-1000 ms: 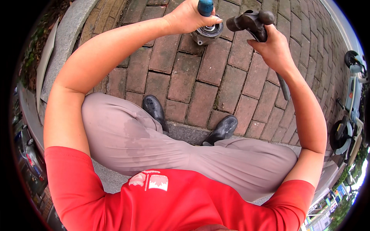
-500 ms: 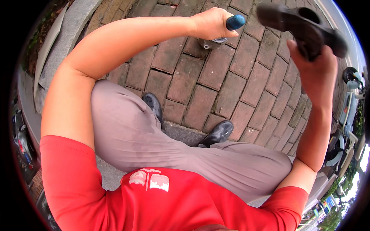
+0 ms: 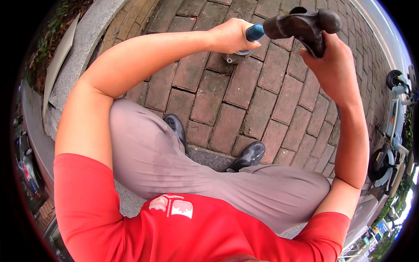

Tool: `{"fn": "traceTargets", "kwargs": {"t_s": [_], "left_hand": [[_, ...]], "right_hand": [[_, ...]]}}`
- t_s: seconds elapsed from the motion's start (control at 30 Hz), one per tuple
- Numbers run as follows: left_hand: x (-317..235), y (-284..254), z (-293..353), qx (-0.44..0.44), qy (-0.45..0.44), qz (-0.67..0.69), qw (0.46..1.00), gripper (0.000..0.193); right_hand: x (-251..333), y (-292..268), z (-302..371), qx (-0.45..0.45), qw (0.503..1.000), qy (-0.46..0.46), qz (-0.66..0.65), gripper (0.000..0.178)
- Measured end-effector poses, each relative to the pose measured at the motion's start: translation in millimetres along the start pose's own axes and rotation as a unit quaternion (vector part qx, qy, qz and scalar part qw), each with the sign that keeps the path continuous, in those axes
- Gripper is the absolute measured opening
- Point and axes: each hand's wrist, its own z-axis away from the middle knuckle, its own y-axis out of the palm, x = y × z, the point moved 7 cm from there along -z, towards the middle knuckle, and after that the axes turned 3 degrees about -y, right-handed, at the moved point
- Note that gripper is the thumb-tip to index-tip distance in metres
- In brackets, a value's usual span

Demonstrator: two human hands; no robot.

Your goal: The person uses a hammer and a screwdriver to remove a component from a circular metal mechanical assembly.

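Observation:
My left hand (image 3: 231,36) is closed around a tool whose blue rounded end (image 3: 255,32) sticks out of the fist; the rest of it is hidden, so its kind does not show. Under that hand, a dark grey metal object (image 3: 235,56) with a small hole in its side is partly covered. My right hand (image 3: 334,65) grips a hammer (image 3: 301,26) with a dark metal head. One striking face of the hammer meets the blue end in the picture; whether they truly touch I cannot tell.
Red-brown paving bricks (image 3: 244,120) spread below my hands. My black shoes (image 3: 248,156) stand by a grey stone edge. At the far left runs a granite kerb (image 3: 85,48) beside plants. Parked scooters (image 3: 395,122) line the right side.
The hammer has swung left from the upper right to the blue end. My left hand with its tool has shifted slightly left and down in the picture.

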Motion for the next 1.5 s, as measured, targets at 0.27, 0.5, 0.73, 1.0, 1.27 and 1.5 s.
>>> {"fn": "traceTargets", "kwargs": {"t_s": [0.27, 0.5, 0.73, 1.0, 1.27, 1.5], "left_hand": [[40, -31, -11, -0.108, -0.120, 0.189, 0.969, 0.024], [47, -50, -6, -0.108, -0.100, 0.263, 0.954, 0.025], [33, -27, -10, -0.055, -0.085, 0.163, 0.981, 0.021], [32, -17, -7, -0.032, -0.079, 0.145, 0.986, 0.019], [21, -14, -5, -0.034, -0.011, 0.045, 0.998, 0.024], [4, -13, -2, -0.068, 0.081, -0.024, 0.994, 0.023]], "right_hand": [[-9, 11, 4, 0.006, 0.999, 0.028, 0.018, 0.032], [-8, 19, 8, 0.019, 1.000, -0.001, -0.018, 0.033], [-5, 17, 0, 0.012, 1.000, -0.011, 0.009, 0.034], [-1, 20, -1, 0.024, 1.000, -0.002, -0.016, 0.034], [10, 5, -4, -0.020, 0.999, -0.047, 0.004, 0.033], [33, -13, -1, -0.049, 0.994, -0.095, 0.018, 0.032]]}}
